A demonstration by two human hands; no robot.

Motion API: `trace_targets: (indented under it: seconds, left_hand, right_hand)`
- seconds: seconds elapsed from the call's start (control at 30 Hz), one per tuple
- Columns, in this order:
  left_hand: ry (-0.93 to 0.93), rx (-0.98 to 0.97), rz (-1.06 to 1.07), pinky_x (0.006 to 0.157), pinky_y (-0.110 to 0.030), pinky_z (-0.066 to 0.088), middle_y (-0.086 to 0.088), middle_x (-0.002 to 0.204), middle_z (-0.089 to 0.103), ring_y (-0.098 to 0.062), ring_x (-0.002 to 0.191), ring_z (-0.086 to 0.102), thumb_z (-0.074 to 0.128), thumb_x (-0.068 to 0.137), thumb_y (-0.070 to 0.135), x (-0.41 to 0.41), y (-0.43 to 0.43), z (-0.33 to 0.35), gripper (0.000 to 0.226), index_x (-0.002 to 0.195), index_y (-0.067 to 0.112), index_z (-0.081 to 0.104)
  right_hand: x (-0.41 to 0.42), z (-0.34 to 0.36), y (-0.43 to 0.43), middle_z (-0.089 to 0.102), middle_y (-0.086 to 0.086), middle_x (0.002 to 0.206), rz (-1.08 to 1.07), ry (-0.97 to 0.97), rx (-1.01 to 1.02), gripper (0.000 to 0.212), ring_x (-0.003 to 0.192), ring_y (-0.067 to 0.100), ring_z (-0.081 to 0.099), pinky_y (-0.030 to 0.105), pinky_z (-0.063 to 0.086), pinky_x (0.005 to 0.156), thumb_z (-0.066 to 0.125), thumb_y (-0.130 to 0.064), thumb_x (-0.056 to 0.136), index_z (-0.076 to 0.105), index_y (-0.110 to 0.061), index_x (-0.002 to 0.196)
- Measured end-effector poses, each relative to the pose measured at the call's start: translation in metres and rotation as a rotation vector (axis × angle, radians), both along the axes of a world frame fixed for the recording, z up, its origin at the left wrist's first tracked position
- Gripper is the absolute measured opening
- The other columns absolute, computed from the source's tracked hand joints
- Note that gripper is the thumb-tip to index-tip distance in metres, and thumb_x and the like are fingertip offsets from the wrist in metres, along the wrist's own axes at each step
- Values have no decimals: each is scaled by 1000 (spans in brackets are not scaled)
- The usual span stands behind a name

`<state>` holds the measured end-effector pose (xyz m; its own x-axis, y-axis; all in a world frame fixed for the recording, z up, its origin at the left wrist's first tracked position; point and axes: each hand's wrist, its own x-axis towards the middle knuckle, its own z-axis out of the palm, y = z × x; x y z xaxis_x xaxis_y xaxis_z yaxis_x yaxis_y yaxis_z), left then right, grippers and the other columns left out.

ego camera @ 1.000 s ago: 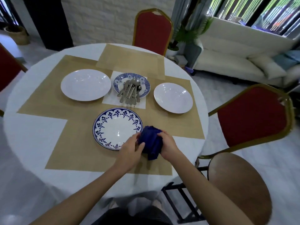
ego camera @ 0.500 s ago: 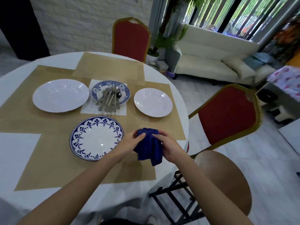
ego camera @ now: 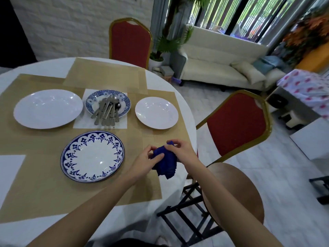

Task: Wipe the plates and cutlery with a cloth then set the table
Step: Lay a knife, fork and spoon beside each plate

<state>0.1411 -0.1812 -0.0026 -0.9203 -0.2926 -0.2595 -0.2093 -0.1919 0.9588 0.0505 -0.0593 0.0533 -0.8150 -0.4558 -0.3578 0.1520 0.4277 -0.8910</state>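
Both forearms are coming in from the bottom of the view and meeting over the right side of the tabletop (ego camera: 10,175), close to its front-right edge, with the wrists bending in toward each other. The left hand (ego camera: 145,162) is curling its fingers round the left side of the dark blue cloth (ego camera: 167,164), and the right hand (ego camera: 182,151) is pinching the top of the bunch between thumb and fingertips. The cloth is hanging scrunched up between them, and honestly I can't tell if its bottom corner is touching the tan placemat (ego camera: 35,193) or floating just above it. Just left of the hands, the blue-rimmed plate (ego camera: 92,155) is sitting toward the front edge. Further back, the cutlery (ego camera: 106,113) is lying piled on a small blue patterned plate (ego camera: 125,104), between a big white plate (ego camera: 48,108) toward the left edge and a smaller white plate (ego camera: 156,112) toward the right edge.
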Motion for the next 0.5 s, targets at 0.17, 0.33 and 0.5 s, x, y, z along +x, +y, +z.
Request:
trace_targets:
  seconds: [0.17,0.33,0.5]
  left_hand:
    - [63,12,62,64,-20,54,-8,102,66,-19,91,63,55,95,22,4,-8,12,6,97,17,57]
    - [58,-51,64,63,-26,53,-9,100,66,-22,88,63,53,96,26,8,-15,13,9,93,20,58]
    - [-10,-130,67,57,-22,52,-5,96,65,-17,80,63,44,100,31,15,-9,8,19,104,15,53]
  right_hand:
    - [5,4,5,65,3,109,174,-4,-43,32,98,18,65,27,58,65,61,-27,94,56,-27,125]
    - [10,2,5,67,8,105,265,20,7,24,94,20,68,29,59,73,60,-30,94,59,-14,112]
    - [18,-5,6,69,-2,82,279,92,125,19,74,10,63,17,46,60,59,-34,94,58,-16,98]
